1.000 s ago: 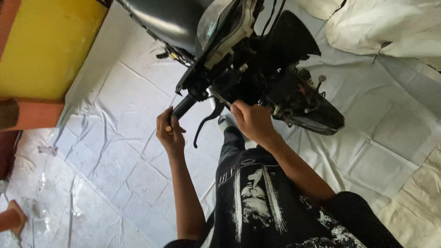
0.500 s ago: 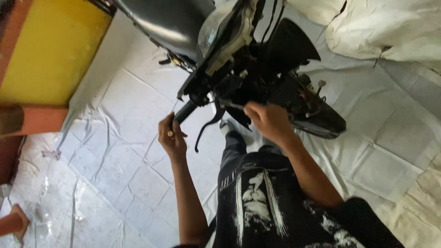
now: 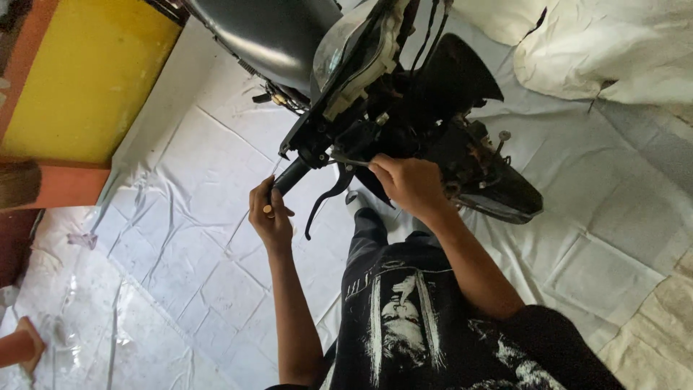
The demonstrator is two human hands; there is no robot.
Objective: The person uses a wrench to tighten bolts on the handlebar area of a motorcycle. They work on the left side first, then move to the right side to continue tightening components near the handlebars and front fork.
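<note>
My left hand (image 3: 271, 217) wraps the handlebar grip (image 3: 290, 175) to steady it while my right hand (image 3: 409, 184) pinches a slim metal tool (image 3: 346, 161) against the lever mount.

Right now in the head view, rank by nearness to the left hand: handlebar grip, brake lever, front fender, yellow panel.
From the left hand:
1. Handlebar grip, in its grasp.
2. Brake lever, just beside it, toward the right hand.
3. Yellow panel, upper left.
4. Front fender, far right, past the right hand.
</note>
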